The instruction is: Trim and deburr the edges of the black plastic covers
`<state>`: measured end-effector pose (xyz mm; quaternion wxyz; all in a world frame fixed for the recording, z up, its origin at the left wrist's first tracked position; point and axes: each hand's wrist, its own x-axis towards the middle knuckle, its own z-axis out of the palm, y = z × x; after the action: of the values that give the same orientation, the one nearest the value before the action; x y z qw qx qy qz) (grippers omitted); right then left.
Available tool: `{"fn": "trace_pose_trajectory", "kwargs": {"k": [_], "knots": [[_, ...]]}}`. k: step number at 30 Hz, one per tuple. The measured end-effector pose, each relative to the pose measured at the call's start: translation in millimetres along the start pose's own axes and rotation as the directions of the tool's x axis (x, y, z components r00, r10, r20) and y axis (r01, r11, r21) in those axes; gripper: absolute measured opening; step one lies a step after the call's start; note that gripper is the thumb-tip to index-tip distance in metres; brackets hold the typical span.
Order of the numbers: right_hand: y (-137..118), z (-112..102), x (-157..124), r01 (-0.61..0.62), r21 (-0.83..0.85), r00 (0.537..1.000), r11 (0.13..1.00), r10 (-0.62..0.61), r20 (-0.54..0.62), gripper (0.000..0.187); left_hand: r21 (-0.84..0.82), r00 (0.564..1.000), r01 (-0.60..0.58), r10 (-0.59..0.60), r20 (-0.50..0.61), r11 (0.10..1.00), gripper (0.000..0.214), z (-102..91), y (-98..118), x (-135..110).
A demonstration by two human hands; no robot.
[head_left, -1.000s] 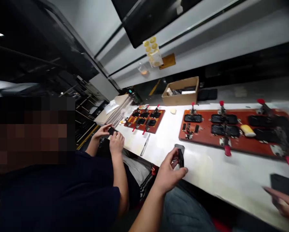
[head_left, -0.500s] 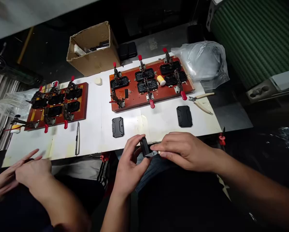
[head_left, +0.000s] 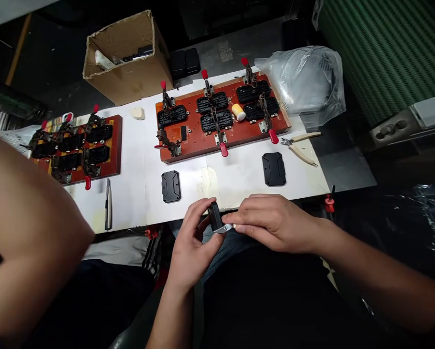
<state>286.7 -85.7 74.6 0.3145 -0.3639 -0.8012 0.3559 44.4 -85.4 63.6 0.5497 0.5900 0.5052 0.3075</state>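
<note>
My left hand (head_left: pixel 192 252) grips a small black plastic cover (head_left: pixel 214 216) on edge between fingers and thumb, just off the table's front edge. My right hand (head_left: pixel 275 223) is closed on a utility knife (head_left: pixel 224 228); its silver blade lies along the cover's lower edge, and most of its handle is hidden in my fingers. Two similar black covers lie flat on the white table sheet, a left cover (head_left: pixel 171 186) and a right cover (head_left: pixel 274 169).
Behind stands a red fixture board (head_left: pixel 188 155) with toggle clamps over black parts. Cutting pliers (head_left: pixel 300 148), a plastic bag (head_left: pixel 304 87) and a cardboard box (head_left: pixel 130 87) surround it. Leftward are another utility knife (head_left: pixel 108 203), a second clamp board (head_left: pixel 117 145) and a co-worker's arm (head_left: pixel 32 228).
The co-worker's arm has swung up and forward over the left side of the table. My hands keep the cover and knife together, with the knife slightly shifted along the cover's edge.
</note>
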Motion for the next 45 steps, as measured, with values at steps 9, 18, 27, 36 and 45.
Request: {"fn": "trace_pose_trajectory", "kwargs": {"k": [9,18,27,36,45], "knots": [[18.2,0.4,-2.0,-0.150,-0.087,0.987,0.985,0.144,-0.070,0.030,-0.015,0.995,0.004,-0.003,0.098,1.000,0.056,0.4,-2.5,-5.1],[16.1,-3.7,1.4,-0.349,0.119,0.935,0.929,0.355,-0.027,0.023,-0.123,0.990,0.050,-0.034,0.134,0.991,0.056,7.4,-2.3,-10.9],[1.6,23.3,7.1,-0.441,0.476,0.879,0.761,0.473,0.059,0.052,0.186,0.962,-0.264,0.244,0.123,0.946,0.078,12.5,-4.1,-9.2],[8.4,29.5,0.1,-0.372,0.567,0.866,0.734,0.494,-0.071,0.053,-0.017,0.993,-0.107,0.108,0.040,0.994,0.064,8.7,-13.1,-17.9],[6.4,50.3,-9.7,-0.150,0.161,0.960,0.976,0.182,-0.212,0.015,-0.469,0.961,0.187,-0.260,-0.097,0.863,0.072,20.6,-11.8,-14.1]]}}
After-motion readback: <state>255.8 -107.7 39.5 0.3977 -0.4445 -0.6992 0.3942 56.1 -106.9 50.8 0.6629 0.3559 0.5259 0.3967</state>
